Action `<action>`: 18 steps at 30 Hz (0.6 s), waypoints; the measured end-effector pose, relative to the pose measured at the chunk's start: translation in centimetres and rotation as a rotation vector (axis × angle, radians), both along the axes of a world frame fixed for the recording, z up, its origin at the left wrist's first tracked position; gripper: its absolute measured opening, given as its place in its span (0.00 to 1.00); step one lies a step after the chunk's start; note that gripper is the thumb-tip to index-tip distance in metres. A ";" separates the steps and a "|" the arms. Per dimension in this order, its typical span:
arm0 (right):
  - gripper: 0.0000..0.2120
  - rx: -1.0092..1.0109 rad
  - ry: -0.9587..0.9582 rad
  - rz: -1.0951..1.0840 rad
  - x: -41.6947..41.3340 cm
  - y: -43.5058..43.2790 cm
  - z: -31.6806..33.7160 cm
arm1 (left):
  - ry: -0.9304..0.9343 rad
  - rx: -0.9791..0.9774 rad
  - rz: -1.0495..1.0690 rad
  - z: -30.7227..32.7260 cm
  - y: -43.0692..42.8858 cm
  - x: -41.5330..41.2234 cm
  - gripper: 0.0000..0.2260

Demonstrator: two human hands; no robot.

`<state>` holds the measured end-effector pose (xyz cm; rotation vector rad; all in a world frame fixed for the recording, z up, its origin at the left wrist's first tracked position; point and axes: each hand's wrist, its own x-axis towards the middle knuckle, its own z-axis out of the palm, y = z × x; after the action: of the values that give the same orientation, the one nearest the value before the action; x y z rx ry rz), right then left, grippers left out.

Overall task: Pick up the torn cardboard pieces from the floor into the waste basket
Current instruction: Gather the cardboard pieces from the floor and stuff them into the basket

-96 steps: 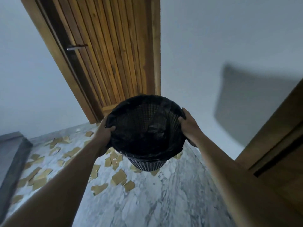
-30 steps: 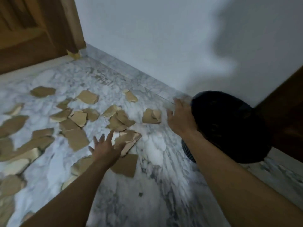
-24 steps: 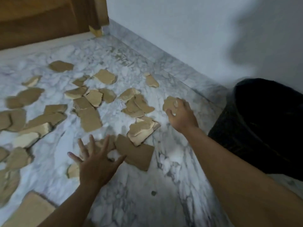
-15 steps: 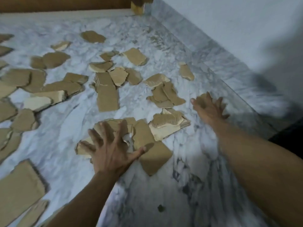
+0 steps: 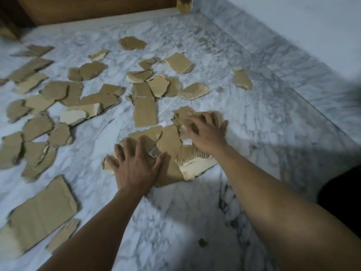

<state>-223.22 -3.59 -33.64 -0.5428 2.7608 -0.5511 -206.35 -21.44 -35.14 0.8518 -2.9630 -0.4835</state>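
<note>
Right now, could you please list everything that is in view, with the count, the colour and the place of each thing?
torn cardboard pieces: dozens, tan, scattered over the floor, mostly left and centre
waste basket: one, black, partly visible at right edge
floor: one, white-grey marble, everywhere
door: one, brown wood, top
wall: one, white, top right
hands: two, left hand and right hand spread flat on the nearest cardboard pile

torn brown cardboard pieces (image 5: 145, 112) scattered flat, waste basket (image 5: 343, 194) right edge
</note>
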 end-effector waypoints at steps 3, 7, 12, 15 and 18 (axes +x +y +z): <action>0.21 -0.090 0.085 0.102 3.3 -2.7 -0.8 | 0.025 -0.008 0.051 -0.1 -2.6 3.2 0.40; 0.40 -0.091 0.131 -0.291 2.5 0.8 -0.8 | -0.014 -0.031 0.043 -0.2 -2.8 2.5 0.54; 0.43 0.104 -0.041 -0.234 1.8 1.4 -0.8 | -0.090 -0.019 0.010 -0.1 -3.0 1.4 0.59; 0.39 -0.005 -0.034 -0.087 2.6 -2.1 -0.7 | -0.090 -0.041 0.023 0.2 -3.5 1.3 0.56; 0.37 -0.049 -0.014 0.028 4.8 -5.1 -0.7 | 0.034 -0.134 0.009 0.0 -3.9 2.8 0.50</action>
<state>-218.38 -8.71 -34.33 -0.5856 2.7285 -0.6156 -203.59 -25.34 -35.09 0.8341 -2.9193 -0.2916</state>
